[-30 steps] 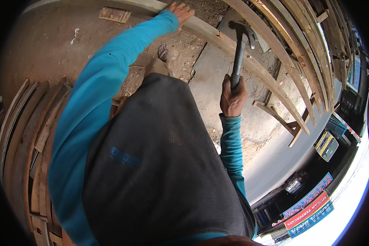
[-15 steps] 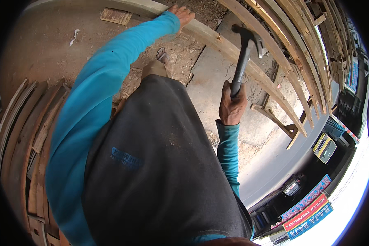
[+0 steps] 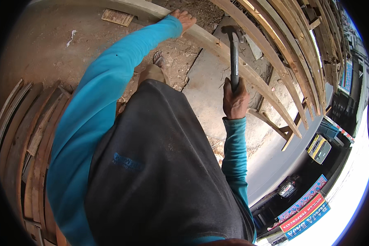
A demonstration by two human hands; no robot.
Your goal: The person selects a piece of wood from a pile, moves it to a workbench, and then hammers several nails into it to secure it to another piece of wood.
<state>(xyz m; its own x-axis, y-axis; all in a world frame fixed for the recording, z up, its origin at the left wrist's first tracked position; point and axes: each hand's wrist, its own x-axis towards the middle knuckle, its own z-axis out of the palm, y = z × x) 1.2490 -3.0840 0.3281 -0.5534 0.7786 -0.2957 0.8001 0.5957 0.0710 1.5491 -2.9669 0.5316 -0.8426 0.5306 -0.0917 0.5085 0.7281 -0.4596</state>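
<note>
My left hand (image 3: 183, 20) grips a long wooden beam (image 3: 209, 40), with its fingers curled over the edge. The beam looks curved in this wide view and runs from the upper left down to the right. A small nail-like bit (image 3: 218, 42) stands on its face, right of my left hand. In my right hand (image 3: 236, 99) is a claw hammer (image 3: 234, 59), held by its dark handle. Its head points away from me and appears in front of the beam's far side; I cannot tell whether it touches anything.
More long timbers (image 3: 293, 53) are ranged at the upper right. Stacked boards (image 3: 18, 135) lie on the left. A short wood offcut (image 3: 117, 17) sits on the dirt ground near the beam. Beyond the timbers run a road (image 3: 270, 164) and a yellow vehicle (image 3: 319, 149).
The hammer's head has swung left and turned, and now points more straight away from me. My right hand has shifted slightly. My left hand keeps its hold on the beam.
</note>
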